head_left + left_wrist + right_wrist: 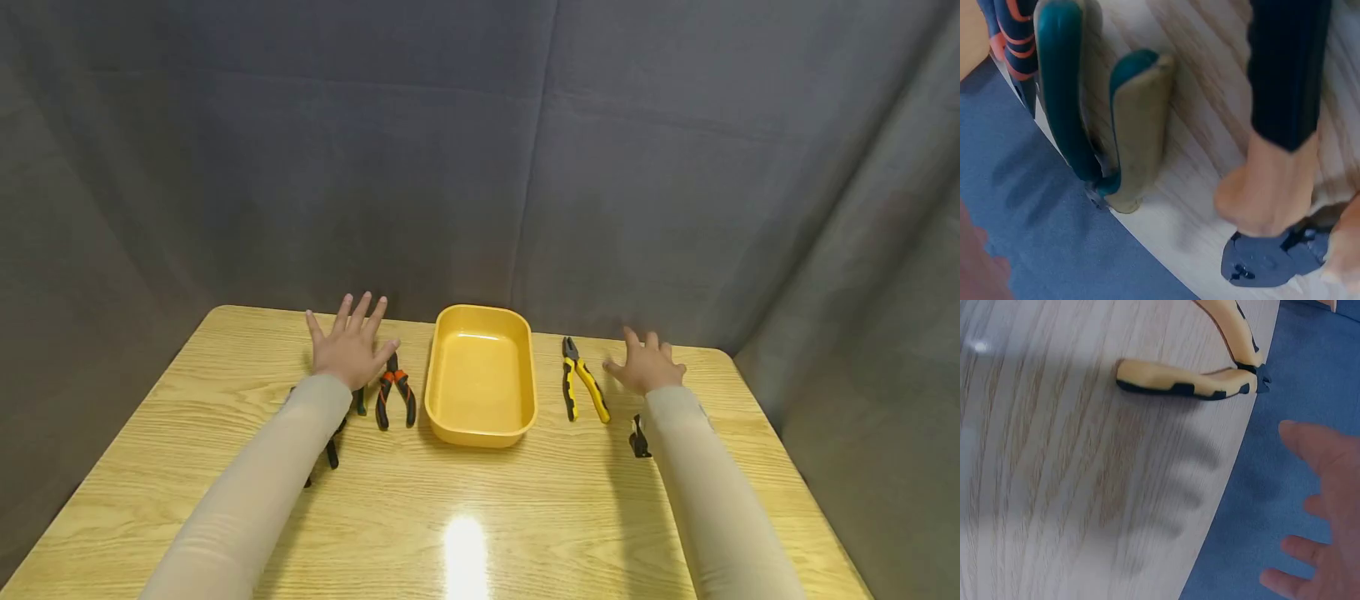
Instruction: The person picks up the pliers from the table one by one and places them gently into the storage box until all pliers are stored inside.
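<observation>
My left hand (348, 352), fingers spread and holding nothing, is over the left back of the table. Under and beside it lie pliers with green handles (1060, 81), mostly hidden in the head view, and a tool with a black handle (1285, 75). Just right of this hand are black-and-orange pliers (385, 398). On the other side, my right hand (648, 367) is also spread and empty, near the back edge. Yellow-and-black pliers (591, 390) lie to its left with their handles apart. A small black object (639, 440) sits beside the right sleeve.
Between the hands stands a yellow plastic bin (480, 437) with nothing in it. The wooden table (390, 517) ends at a grey curtain (480, 167) behind, and more curtain hangs on both sides.
</observation>
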Motion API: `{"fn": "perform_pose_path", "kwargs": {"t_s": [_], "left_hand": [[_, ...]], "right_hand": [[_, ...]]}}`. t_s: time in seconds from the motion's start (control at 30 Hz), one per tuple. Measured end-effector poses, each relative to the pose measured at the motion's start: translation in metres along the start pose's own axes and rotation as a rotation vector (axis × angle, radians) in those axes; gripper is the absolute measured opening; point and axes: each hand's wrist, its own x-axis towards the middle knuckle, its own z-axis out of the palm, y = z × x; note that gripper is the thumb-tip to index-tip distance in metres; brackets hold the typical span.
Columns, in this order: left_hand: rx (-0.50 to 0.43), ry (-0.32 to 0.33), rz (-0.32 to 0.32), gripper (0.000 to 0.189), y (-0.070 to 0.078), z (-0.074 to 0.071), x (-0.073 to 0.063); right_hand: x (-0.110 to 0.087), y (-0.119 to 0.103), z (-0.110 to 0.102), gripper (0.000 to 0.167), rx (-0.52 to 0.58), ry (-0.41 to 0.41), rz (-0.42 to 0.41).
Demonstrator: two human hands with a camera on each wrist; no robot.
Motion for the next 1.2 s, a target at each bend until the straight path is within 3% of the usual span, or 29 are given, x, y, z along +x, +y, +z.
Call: {"fn": "perform_pose_path", "kwargs": {"t_s": [0.67, 1.03, 1.2], "left_hand": [[0.039, -0.011, 0.076, 0.078, 0.047, 0.005, -0.007], [0.023, -0.068, 0.074, 0.081, 0.059, 0.005, -0.009], [-0.003, -0.057, 0.084, 0.082, 0.064, 0.005, -0.010]], "right_hand": [[0.002, -0.001, 0.009, 0.070, 0.058, -0.061, -0.035], [0.000, 0.000, 0.011, 0.058, 0.122, -0.105, -0.048], [0.003, 0.002, 0.016, 0.055, 0.130, -0.122, -0.046]]}}
